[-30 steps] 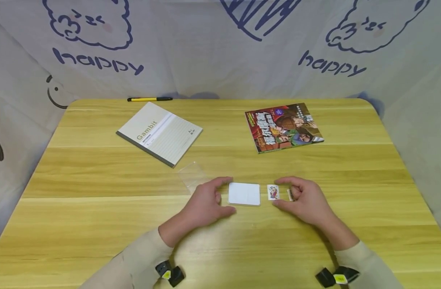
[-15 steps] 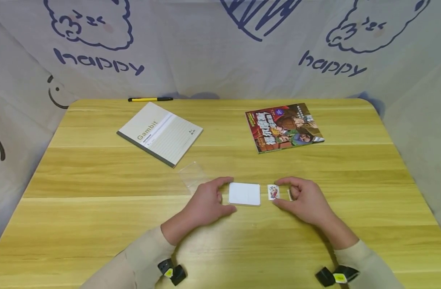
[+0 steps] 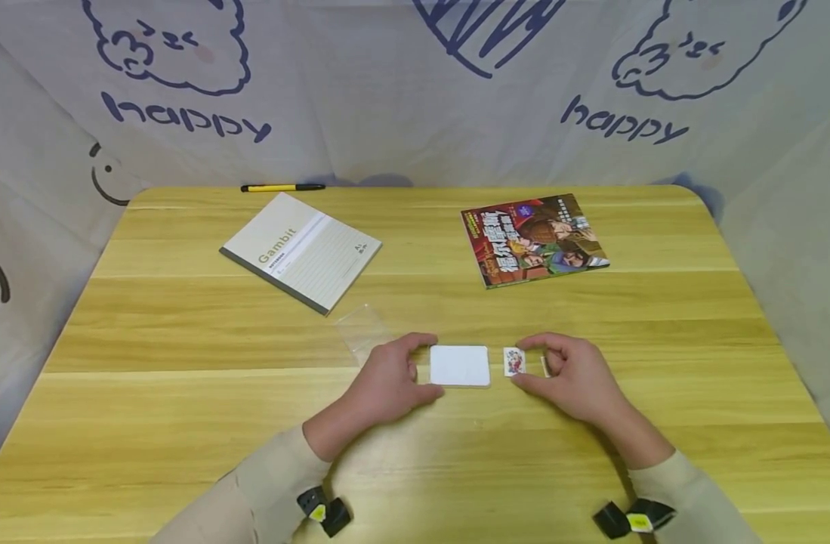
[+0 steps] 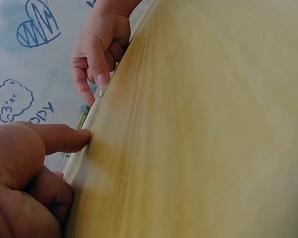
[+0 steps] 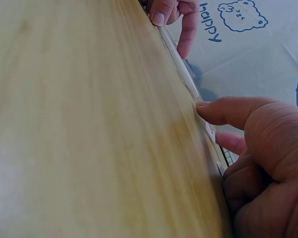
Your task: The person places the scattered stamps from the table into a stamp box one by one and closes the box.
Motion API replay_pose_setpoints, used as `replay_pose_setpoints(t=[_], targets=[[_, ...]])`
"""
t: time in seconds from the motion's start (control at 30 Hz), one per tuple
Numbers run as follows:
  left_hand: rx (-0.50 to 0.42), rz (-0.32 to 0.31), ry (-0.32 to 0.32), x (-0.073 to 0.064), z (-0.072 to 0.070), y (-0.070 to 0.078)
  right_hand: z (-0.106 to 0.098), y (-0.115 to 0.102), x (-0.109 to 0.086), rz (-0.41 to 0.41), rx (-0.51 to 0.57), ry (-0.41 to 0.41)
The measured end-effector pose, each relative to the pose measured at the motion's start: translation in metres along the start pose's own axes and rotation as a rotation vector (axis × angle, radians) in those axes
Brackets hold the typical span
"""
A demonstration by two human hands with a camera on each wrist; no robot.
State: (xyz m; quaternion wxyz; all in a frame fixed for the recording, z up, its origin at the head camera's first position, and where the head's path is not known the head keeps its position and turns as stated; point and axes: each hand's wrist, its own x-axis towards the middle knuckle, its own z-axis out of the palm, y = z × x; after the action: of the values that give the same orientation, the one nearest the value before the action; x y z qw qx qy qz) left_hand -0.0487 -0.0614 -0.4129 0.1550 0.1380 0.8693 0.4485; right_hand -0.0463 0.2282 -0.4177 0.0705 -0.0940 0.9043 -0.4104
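Note:
A white card (image 3: 459, 366) with rounded corners lies on the wooden table before me. My left hand (image 3: 387, 381) holds its left end, index finger at the far edge and thumb at the near edge. Just to the right is a small picture card (image 3: 514, 362) with a colourful print. My right hand (image 3: 578, 378) pinches it by the far and near edges between index finger and thumb. A white sliver (image 3: 544, 367) shows beside that hand's curled fingers, mostly hidden. In the left wrist view my left thumb (image 4: 64, 138) reaches along a thin pale edge close to the tabletop.
A clear plastic sleeve (image 3: 362, 331) lies beyond my left hand. Further back are a Gambit notebook (image 3: 302, 253), a yellow and black pen (image 3: 282, 187) at the far table edge, and a colourful book (image 3: 535, 240). A printed cloth (image 3: 415, 113) hangs behind the table.
The white card has turned very slightly and sits straighter between my hands. Less of the white sliver shows by my right fingers than a second ago. Both hands stay nearly still.

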Motion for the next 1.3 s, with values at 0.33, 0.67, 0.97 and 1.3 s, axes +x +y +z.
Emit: replay_pose_setpoints(t=[0.33,0.67,0.97,1.3], targets=[[-0.025,-0.013,0.022,-0.001,0.001,-0.001,0.001,0.002,-0.003,-0.001,0.050,0.043],[-0.004,-0.010,0.025,-0.001,0.001,-0.001,0.004,-0.004,-0.007,-0.023,0.136,0.167],[-0.009,-0.011,0.016,-0.001,0.001,0.000,0.005,-0.057,-0.010,-0.101,0.262,0.240],[0.000,-0.007,0.022,0.000,0.001,-0.001,0.028,-0.048,0.000,-0.109,0.303,0.179]])
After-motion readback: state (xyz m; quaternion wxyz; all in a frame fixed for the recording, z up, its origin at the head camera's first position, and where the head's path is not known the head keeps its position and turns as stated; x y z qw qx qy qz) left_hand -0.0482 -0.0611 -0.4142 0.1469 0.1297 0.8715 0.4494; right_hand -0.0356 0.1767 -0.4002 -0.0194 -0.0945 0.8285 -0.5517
